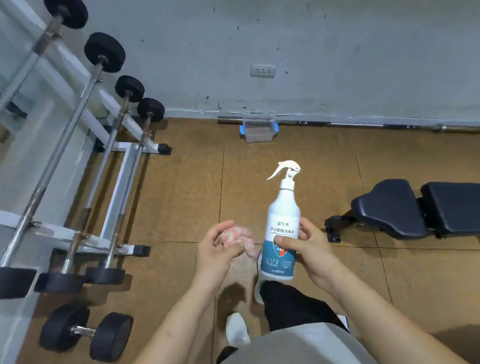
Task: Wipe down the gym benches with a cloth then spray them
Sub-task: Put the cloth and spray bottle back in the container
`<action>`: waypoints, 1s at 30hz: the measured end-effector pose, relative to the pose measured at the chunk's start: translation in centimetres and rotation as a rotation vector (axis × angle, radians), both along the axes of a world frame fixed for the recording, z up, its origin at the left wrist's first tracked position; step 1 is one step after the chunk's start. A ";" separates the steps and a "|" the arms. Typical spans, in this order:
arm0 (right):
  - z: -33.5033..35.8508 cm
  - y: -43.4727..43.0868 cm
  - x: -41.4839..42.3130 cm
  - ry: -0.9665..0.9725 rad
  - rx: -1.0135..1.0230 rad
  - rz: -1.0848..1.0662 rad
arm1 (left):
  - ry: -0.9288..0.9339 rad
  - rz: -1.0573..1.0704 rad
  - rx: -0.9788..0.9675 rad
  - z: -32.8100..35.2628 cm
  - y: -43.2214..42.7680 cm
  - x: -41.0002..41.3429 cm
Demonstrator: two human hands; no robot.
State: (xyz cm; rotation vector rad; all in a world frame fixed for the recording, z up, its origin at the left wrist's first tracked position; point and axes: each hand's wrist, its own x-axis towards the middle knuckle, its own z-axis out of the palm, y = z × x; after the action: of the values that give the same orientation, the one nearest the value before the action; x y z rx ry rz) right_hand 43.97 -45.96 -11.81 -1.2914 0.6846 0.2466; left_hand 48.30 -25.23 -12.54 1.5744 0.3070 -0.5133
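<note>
My right hand (303, 246) grips a white spray bottle (284, 210) with a blue-green label, held upright, its trigger nozzle pointing left. My left hand (216, 248) is closed around a bunched pink and white cloth (239, 236), which touches the bottle's left side. A black padded gym bench (440, 209) stands on the floor to the right of my hands, partly cut off by the frame edge.
A white rack (118, 152) with several barbells leans at the left. A black dumbbell (86, 331) lies on the brown floor at lower left. A clear plastic box with blue clips (258, 128) and a loose bar (403, 128) sit along the grey wall. My feet are below my hands.
</note>
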 end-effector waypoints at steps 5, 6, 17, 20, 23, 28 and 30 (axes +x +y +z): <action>-2.7 -3.6 9.4 -0.024 -0.035 -0.108 | -0.058 0.027 0.084 -1.5 -2.6 10.8; -3.0 -4.4 11.6 -0.035 -0.015 -0.126 | -0.061 0.016 0.100 -1.8 -3.2 12.9; -4.5 -12.5 34.9 0.031 -0.119 -0.077 | -0.037 -0.093 0.228 -1.9 -10.4 37.1; -5.5 -14.8 41.5 0.061 -0.157 -0.068 | -0.016 -0.137 0.218 -2.3 -12.2 43.2; -7.2 -16.8 47.9 0.103 -0.191 -0.064 | 0.035 -0.148 0.164 -3.6 -13.9 49.8; -11.3 -20.0 58.9 0.168 -0.310 -0.098 | 0.058 -0.275 0.142 -8.0 -17.5 61.6; -13.3 -21.1 63.0 0.213 -0.311 -0.173 | 0.063 -0.336 0.192 -10.3 -18.8 66.4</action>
State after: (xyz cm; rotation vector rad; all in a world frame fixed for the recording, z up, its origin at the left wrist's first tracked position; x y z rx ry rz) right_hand 106.95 -67.06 -25.09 -1.5042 1.0425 0.1400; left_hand 114.65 -44.03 -22.83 1.8111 0.1413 -0.8146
